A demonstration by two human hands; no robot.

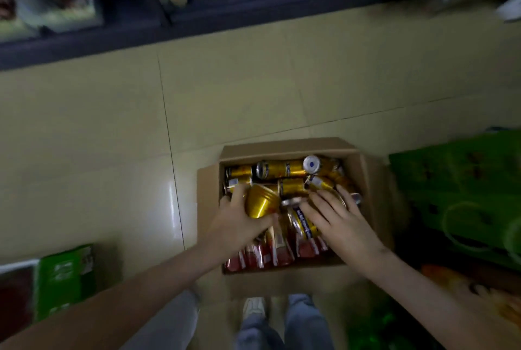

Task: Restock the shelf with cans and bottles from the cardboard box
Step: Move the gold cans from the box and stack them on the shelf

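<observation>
A: What lies furthest left?
B: A green packet (63, 282) on the tiled floor (225, 90), well apart from the left hand (239, 225).
A: And that hand?
B: Its fingers (238, 193) curl round a gold can (260, 204), tilted, over the left side of the open cardboard box (284, 146).
A: What fills the box?
B: More gold cans lying on their sides beyond the fingers, and red packs (262, 256) under the wrists. Blur hides the labels.
A: The right hand (338, 217)?
B: Released: its fingers (327, 205) are straight and spread, resting flat on the cans, just right of the gripped one. A blue-and-gold can (304, 225) lies at the hand's left edge.
A: Further right?
B: Green carrier bags (451, 180), near the box. The shelf (253, 11) stands well beyond both hands, across the floor.
</observation>
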